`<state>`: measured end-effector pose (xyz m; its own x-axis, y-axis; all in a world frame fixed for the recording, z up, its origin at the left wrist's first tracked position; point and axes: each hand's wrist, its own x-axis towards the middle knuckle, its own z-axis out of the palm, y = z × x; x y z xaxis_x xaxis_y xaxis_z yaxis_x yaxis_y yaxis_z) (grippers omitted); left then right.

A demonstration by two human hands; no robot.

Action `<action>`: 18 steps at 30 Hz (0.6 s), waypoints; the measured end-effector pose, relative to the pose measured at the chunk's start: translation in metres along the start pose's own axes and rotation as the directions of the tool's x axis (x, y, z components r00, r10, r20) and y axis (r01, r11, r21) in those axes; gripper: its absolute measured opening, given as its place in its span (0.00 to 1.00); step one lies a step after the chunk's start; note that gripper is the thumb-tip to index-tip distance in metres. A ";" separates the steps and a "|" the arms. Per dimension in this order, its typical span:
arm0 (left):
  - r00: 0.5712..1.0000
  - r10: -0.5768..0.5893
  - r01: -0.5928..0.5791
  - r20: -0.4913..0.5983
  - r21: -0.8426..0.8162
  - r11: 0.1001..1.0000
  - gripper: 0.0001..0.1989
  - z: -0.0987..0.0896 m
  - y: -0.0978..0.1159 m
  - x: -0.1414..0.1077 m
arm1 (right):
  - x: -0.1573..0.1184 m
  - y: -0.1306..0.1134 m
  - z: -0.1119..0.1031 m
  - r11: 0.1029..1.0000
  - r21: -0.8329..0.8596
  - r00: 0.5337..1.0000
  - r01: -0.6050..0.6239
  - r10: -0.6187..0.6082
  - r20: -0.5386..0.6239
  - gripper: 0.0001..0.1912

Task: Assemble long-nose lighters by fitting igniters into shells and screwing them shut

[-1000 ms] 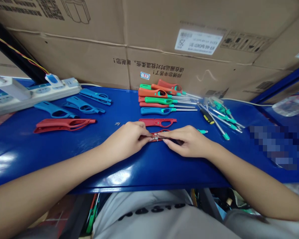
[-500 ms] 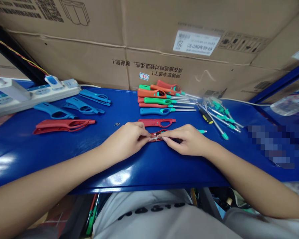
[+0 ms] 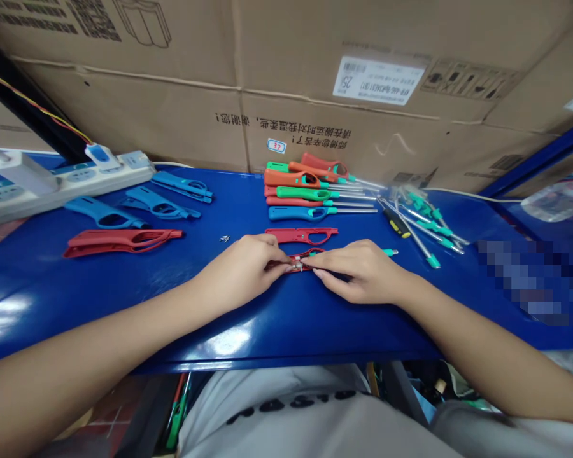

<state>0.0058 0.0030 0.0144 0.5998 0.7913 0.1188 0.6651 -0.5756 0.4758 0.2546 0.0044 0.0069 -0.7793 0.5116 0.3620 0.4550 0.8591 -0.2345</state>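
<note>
Low over the table, my left hand (image 3: 248,262) pinches the left end of a red lighter half-shell (image 3: 307,268) between thumb and fingers. Small clear and metal parts lie inside that shell; their exact shapes are too small to make out. My right hand (image 3: 365,272) has its index fingertip on these parts, with the thumb at the shell's lower edge. A teal-tipped metal tube (image 3: 390,252) sticks out behind the right hand, mostly hidden by it. Just beyond both hands lies another red half-shell (image 3: 302,235). Several small screws (image 3: 224,238) rest left of it.
Assembled lighters (image 3: 296,213) are stacked at the back. A black-and-yellow screwdriver (image 3: 396,222) lies beside loose metal tubes (image 3: 417,238) with teal ends. Blue shells (image 3: 157,203) and a red shell pair (image 3: 121,242) sit left, near a power strip (image 3: 76,184). A cardboard box (image 3: 286,83) stands behind.
My right thumb has dropped slightly away from the index finger, and the right hand has shifted a little. My left hand and the shell stay in place.
</note>
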 end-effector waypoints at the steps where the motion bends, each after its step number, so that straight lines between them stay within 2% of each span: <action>1: 1.000 -0.002 0.002 -0.001 -0.003 1.000 0.09 0.000 0.000 0.000 | 0.000 0.000 0.000 0.999 0.031 1.000 -0.012 0.011 0.013 0.16; 6: 1.000 0.003 -0.003 -0.004 -0.016 1.000 0.09 0.002 -0.001 -0.001 | 0.003 -0.001 0.001 0.983 0.160 0.995 -0.089 0.083 0.046 0.16; 12: 0.999 0.038 -0.039 -0.018 -0.024 0.999 0.09 -0.001 0.000 -0.002 | 0.003 0.008 -0.005 0.981 0.167 0.995 -0.098 0.098 0.003 0.14; 15: 0.995 0.081 -0.082 -0.054 -0.015 0.997 0.08 -0.003 0.001 -0.003 | 0.003 0.015 -0.011 0.975 0.162 0.988 -0.152 0.151 0.019 0.09; 18: 0.982 0.174 -0.172 -0.076 0.029 0.985 0.09 -0.002 0.001 -0.003 | 0.004 0.021 -0.016 0.959 0.217 0.983 -0.183 0.174 0.060 0.05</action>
<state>0.0037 0.0000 0.0161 0.6705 0.6927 0.2656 0.5645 -0.7087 0.4232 0.2680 0.0245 0.0176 -0.7126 0.6514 0.2607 0.4854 0.7260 -0.4872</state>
